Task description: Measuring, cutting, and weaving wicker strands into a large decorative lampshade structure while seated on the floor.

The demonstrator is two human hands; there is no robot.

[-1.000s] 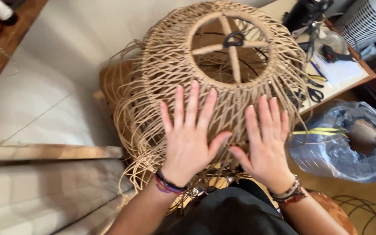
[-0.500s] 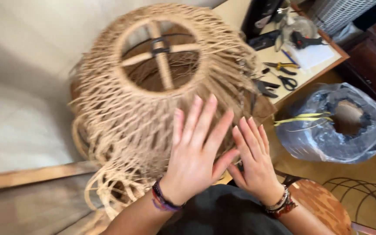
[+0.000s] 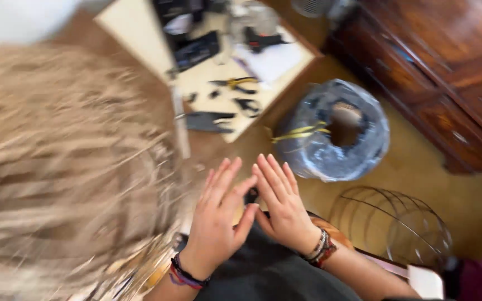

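Woven basket (image 3: 68,167), blurred, fills the left side, just left of both hands. Left hand (image 3: 218,223): flat, fingers spread and pointing far, holding nothing; whether it touches the weave cannot be told. Right hand (image 3: 283,206): open too, fingers together, thumb meeting the left thumb. Beaded bracelets on both wrists. Far right, a wrapped coil (image 3: 336,131); near right, a wire frame (image 3: 391,223). Pliers (image 3: 232,83) lie on the far table (image 3: 135,28).

Single head-worn view, looks steeply down, close over both hands (image 3: 249,214); bench (image 3: 218,83) lies farther off, toward top.
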